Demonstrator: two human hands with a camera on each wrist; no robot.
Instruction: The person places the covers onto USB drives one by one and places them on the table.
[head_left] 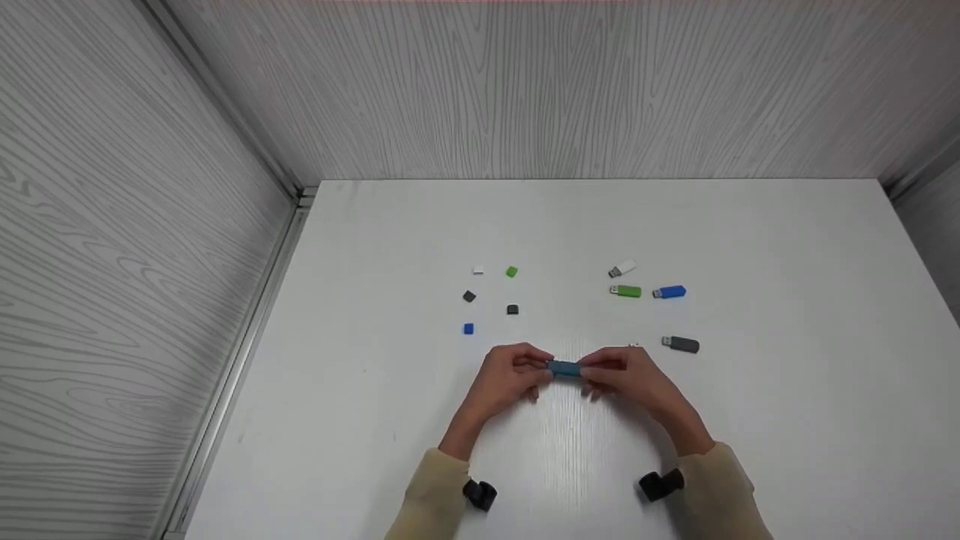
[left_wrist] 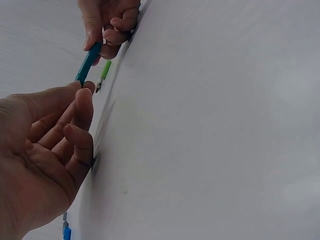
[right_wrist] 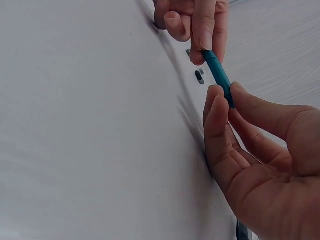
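A teal USB flash drive (head_left: 565,368) spans the gap between both hands, close over the white table. The left hand (head_left: 514,375) pinches its left end between thumb and fingers, and the right hand (head_left: 622,373) pinches the other end. In the right wrist view a seam crosses the teal flash drive (right_wrist: 219,77) near the left hand's fingertips, its cap end; no metal plug shows. Both ends are partly covered by fingertips. Past the hands in the left wrist view lies a green flash drive (left_wrist: 106,69) with its metal plug bare.
Small loose caps lie left of centre: white (head_left: 478,271), green (head_left: 511,271), two dark ones (head_left: 469,296) and blue (head_left: 469,328). Uncapped drives lie to the right: white (head_left: 623,268), green, blue (head_left: 670,292) and dark grey (head_left: 681,344). Wood-grain panels (head_left: 480,90) border the table.
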